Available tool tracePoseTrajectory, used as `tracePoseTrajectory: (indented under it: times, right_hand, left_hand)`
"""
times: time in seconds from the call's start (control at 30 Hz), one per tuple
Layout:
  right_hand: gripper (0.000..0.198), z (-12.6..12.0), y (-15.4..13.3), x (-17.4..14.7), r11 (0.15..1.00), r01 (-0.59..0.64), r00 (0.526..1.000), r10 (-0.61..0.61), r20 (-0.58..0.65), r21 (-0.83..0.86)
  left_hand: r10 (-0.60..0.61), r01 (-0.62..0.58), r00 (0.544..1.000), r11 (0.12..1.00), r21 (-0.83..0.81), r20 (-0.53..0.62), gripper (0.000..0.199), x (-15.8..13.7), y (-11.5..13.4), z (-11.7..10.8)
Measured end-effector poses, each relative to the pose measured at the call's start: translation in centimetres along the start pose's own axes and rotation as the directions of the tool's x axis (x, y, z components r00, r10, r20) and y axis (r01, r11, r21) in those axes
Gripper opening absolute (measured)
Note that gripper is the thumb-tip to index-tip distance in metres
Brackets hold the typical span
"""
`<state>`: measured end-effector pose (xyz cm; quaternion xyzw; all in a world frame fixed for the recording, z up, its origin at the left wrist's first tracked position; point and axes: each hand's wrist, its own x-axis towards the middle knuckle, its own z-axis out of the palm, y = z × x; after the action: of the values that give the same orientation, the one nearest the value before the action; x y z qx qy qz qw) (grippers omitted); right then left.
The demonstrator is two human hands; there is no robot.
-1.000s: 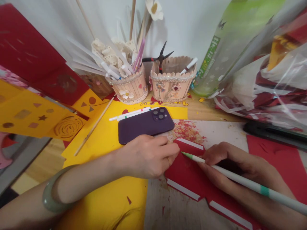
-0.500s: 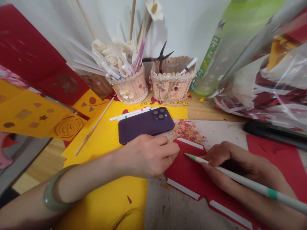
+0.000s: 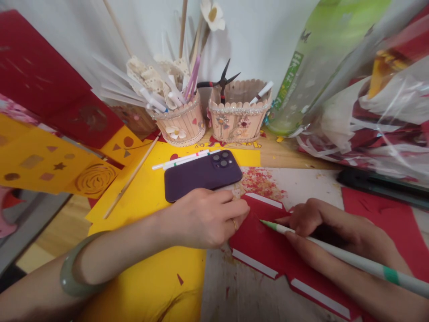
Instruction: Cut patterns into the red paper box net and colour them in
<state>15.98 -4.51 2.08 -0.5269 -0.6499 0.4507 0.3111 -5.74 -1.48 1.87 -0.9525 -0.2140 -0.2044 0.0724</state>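
Observation:
My right hand [image 3: 335, 232] is closed around a white marker with a green tip [image 3: 351, 258]. The marker slants across the hand, and its green point is at the surface of a folded red paper piece [image 3: 264, 237] with white strips along its edges. Curled at that piece's left end is my left hand [image 3: 209, 219], its fingers closed on the red paper and their tips partly hidden. Just behind the left hand lies a purple phone [image 3: 197, 176], camera side up.
Yellow paper [image 3: 177, 273] spreads under my left forearm, with a wooden stick [image 3: 132, 176] on it. Two slim white pens [image 3: 181, 159] lie behind the phone. Stick-sided holders [image 3: 182, 123] stand by the wall, pliers [image 3: 223, 82] in one. A green bottle [image 3: 301, 80] and plastic bag [image 3: 378, 120] are right.
The marker's tip has shifted slightly right and down on the red paper, and the right hand's fingers have moved a little around it. My left hand keeps its place on the paper.

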Motion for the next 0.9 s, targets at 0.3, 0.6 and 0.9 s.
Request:
tracePoseTrajectory:
  times: [0.3,0.6,0.9]
  right_hand:
    - [0.018,0.2,0.2,-0.2,0.999,0.005,1.0,-0.005,-0.01,0.041]
    - [0.018,0.1,0.3,-0.2,0.999,0.029,1.0,-0.028,-0.003,0.022]
    - [0.023,-0.9,0.2,1.0,0.937,-0.078,0.986,0.122,-0.112,0.34]
  left_hand:
    - [-0.021,0.021,0.999,0.999,-0.025,-0.025,0.014,0.1,0.1,0.1]
    - [-0.006,0.006,1.0,1.0,-0.015,-0.015,0.013,0.2,0.1,-0.1]
    - [-0.164,0.164,0.986,0.962,-0.219,0.02,0.027,-0.2,-0.3,0.3]
